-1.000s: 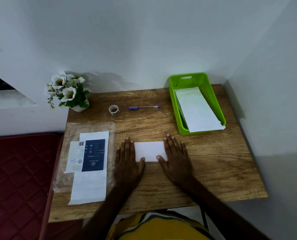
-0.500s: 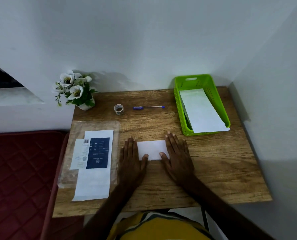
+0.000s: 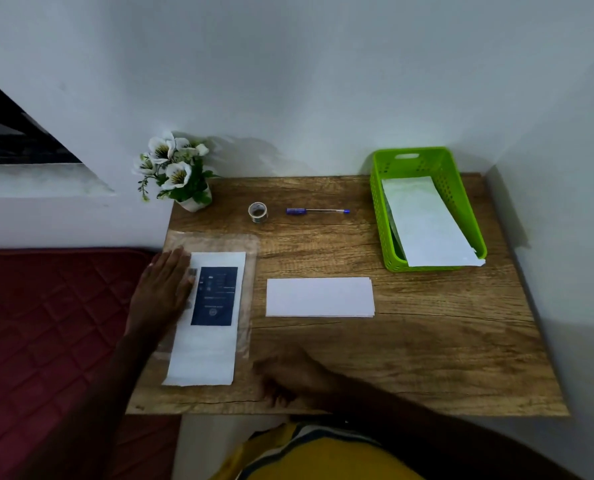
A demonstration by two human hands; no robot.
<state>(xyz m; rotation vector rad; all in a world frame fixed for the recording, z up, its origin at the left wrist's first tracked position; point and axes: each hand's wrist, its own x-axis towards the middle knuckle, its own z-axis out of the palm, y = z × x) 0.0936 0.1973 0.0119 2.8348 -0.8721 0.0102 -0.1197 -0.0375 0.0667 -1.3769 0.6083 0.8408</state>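
Note:
A folded white paper [image 3: 320, 296] lies flat in the middle of the wooden table [image 3: 410, 348], with no hand on it. At the left lies a clear plastic sleeve [image 3: 250, 271] with a long white sheet [image 3: 204, 358] and a dark blue card [image 3: 215, 295] on top. My left hand [image 3: 162, 292] rests flat, fingers straight, on the left part of that stack. Near the table's front edge, my right hand [image 3: 288, 374] hovers low and blurred, fingers pointing left and holding nothing.
A green plastic basket [image 3: 378, 209] with white papers stands at the back right. A small tape roll [image 3: 258, 212] and a blue pen [image 3: 318, 211] lie at the back. A flower pot [image 3: 181, 174] sits in the back left corner. A red mattress [image 3: 46, 323] borders the left side.
Both hands have left the folded paper. My left hand moved left onto the sleeve stack; my right hand drew back toward the front edge. The paper stays in place.

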